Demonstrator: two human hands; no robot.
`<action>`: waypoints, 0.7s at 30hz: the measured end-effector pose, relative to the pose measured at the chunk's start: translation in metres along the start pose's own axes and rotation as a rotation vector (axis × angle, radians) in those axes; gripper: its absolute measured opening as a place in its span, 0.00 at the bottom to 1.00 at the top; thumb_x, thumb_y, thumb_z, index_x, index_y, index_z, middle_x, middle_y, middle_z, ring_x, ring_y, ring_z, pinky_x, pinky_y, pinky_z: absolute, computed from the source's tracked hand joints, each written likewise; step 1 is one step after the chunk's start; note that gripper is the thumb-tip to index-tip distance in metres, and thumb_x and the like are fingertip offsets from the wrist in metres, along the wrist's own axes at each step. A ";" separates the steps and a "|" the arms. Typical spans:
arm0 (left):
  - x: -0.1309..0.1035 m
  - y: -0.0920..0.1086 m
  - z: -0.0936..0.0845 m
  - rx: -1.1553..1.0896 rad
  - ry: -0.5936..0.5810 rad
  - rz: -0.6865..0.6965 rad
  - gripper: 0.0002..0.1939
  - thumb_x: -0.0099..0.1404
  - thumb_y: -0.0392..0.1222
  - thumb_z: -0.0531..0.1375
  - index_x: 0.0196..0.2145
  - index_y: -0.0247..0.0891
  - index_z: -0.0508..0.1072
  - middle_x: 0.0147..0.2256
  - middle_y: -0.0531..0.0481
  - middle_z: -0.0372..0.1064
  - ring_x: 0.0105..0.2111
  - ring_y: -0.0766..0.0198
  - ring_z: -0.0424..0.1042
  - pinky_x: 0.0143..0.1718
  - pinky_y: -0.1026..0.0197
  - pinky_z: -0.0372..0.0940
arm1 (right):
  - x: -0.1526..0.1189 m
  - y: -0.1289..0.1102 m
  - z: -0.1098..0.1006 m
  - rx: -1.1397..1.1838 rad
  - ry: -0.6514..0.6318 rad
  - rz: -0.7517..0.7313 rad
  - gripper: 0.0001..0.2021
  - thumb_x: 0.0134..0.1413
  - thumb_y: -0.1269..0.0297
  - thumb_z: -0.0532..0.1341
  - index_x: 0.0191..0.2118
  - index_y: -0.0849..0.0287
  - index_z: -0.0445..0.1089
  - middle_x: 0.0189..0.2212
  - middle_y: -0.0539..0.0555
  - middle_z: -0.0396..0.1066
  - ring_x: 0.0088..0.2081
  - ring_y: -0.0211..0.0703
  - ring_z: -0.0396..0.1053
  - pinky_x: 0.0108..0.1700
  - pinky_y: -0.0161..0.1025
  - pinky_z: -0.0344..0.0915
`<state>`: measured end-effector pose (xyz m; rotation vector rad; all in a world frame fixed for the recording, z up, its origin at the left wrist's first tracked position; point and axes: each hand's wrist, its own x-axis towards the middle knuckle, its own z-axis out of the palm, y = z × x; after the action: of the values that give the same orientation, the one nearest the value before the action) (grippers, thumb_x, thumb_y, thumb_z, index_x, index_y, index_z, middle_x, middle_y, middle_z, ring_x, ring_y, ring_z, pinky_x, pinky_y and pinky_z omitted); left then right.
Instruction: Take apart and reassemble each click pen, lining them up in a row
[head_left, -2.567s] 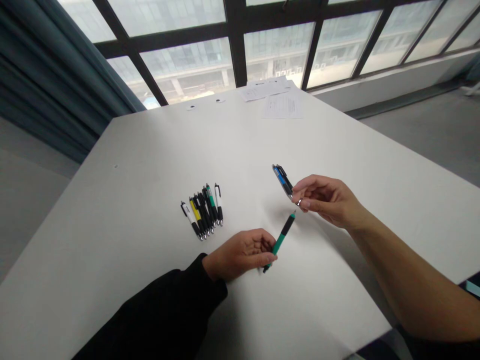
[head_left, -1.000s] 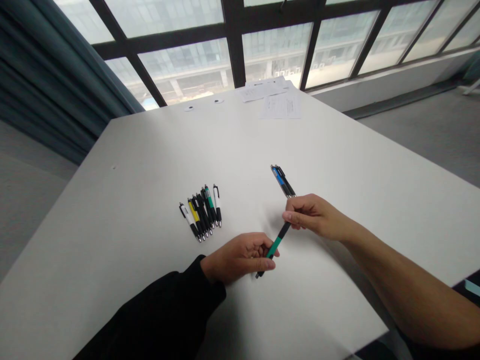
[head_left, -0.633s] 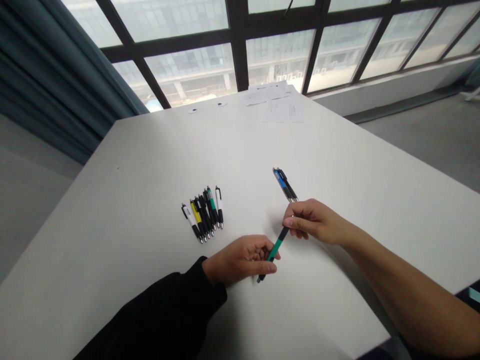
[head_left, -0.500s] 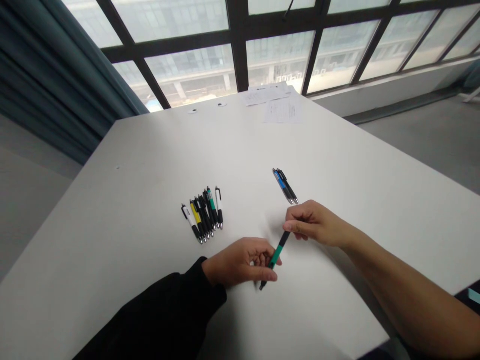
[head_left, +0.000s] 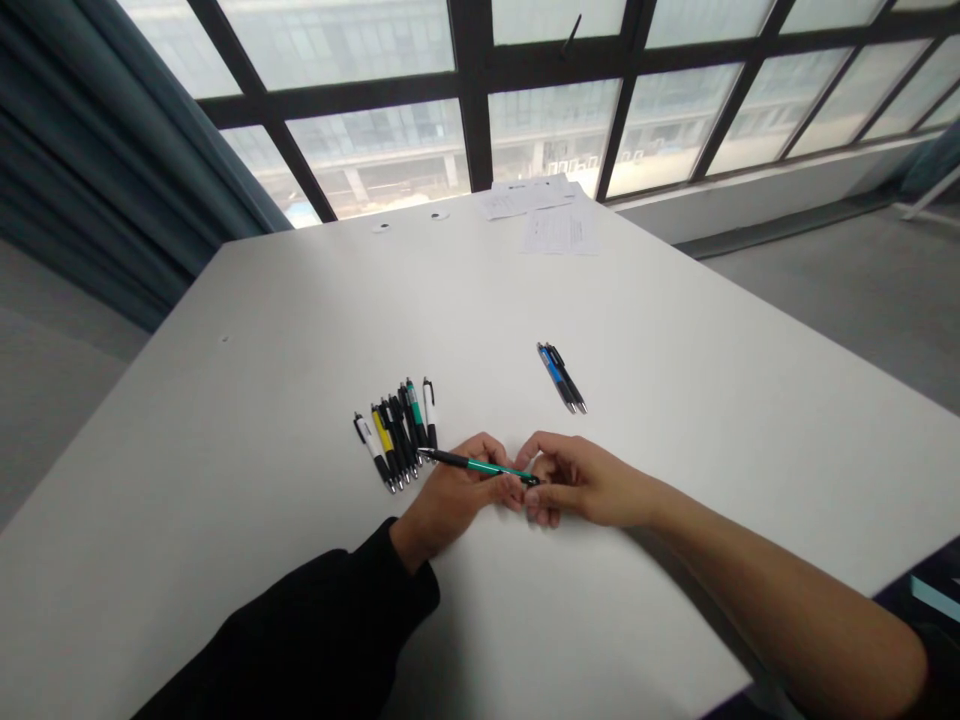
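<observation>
A green and black pen (head_left: 480, 466) is held above the table, its silver tip pointing left and its clip end to the right. My left hand (head_left: 457, 490) is closed on the green barrel, thumb in front. At the clip end, my right hand (head_left: 577, 480) has its thumb and fingers curled around the end of the pen. Just beyond my left hand lies a row of several pens (head_left: 397, 430) with white, yellow, black and green barrels. Behind my right hand rest a blue pen (head_left: 556, 376) and a black pen (head_left: 568, 380), side by side.
The white table (head_left: 300, 330) reaches to the windows. Papers (head_left: 559, 230) lie at its far edge, along with two small white pieces, one of them a tag (head_left: 382, 228). A blue curtain (head_left: 150, 150) hangs at the left.
The pen has swung from a steep slant to nearly level, its tip now pointing left. My right hand has moved from the tip end to the clip end, close to my left hand.
</observation>
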<state>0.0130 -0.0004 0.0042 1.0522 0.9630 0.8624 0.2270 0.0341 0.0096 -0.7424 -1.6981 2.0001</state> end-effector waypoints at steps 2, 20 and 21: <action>0.001 0.000 -0.002 -0.075 0.021 0.013 0.19 0.58 0.49 0.72 0.36 0.34 0.71 0.28 0.47 0.77 0.29 0.62 0.77 0.33 0.62 0.69 | 0.001 -0.001 -0.006 0.083 0.044 -0.023 0.13 0.60 0.57 0.67 0.39 0.62 0.68 0.26 0.51 0.75 0.25 0.36 0.73 0.28 0.34 0.71; -0.007 -0.002 0.037 -0.101 -0.132 -0.162 0.22 0.53 0.46 0.75 0.36 0.34 0.68 0.31 0.44 0.79 0.31 0.59 0.78 0.36 0.57 0.69 | 0.009 -0.004 -0.013 0.722 0.011 0.024 0.20 0.63 0.51 0.57 0.32 0.64 0.73 0.11 0.44 0.56 0.13 0.31 0.51 0.19 0.31 0.48; -0.007 -0.004 0.040 -0.126 -0.158 -0.165 0.22 0.53 0.46 0.75 0.37 0.34 0.68 0.31 0.44 0.79 0.31 0.59 0.78 0.37 0.56 0.70 | 0.009 -0.003 -0.013 0.718 0.001 0.035 0.19 0.62 0.51 0.58 0.31 0.64 0.73 0.11 0.44 0.55 0.13 0.31 0.50 0.19 0.31 0.47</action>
<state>0.0482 -0.0197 0.0101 0.9050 0.8390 0.6846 0.2284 0.0501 0.0103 -0.5049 -0.8427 2.3912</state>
